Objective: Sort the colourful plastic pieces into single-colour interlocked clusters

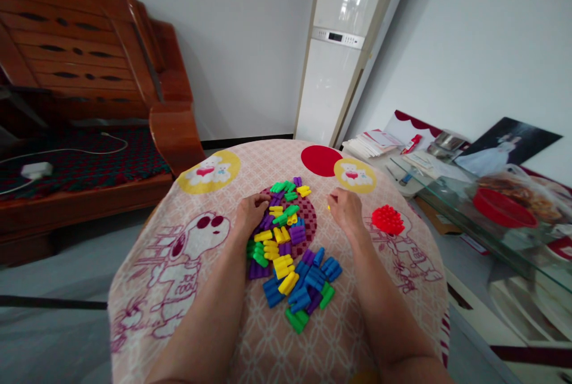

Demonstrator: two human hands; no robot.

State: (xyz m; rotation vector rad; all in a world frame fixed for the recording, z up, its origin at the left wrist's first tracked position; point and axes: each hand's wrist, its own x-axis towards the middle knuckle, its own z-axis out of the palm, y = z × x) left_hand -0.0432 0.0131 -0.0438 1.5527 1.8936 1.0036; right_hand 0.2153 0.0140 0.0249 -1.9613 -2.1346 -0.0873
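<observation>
A loose pile of plastic building blocks, among them yellow blocks [282, 266], blue blocks [315, 276], green blocks [297, 319] and purple blocks [297, 234], lies in the middle of the round table. At the pile's upper left edge is my left hand [252, 214], its fingers curled by some purple blocks; whatever they grip is hidden. My right hand [346, 210] is closed to the right of the pile, apart from it. A bit of yellow, seemingly a small block, peeks out at its fingertips. Farther right sits a tight cluster of red blocks [388, 220].
A patterned cloth [196, 318] covers the table. On the left stands a wooden bench [174, 133] with a white charger [36, 170]. To the right, a glass shelf [473, 232] carries a red bowl [504, 208], papers and a photo. A tall white cabinet-like unit [330, 86] stands behind.
</observation>
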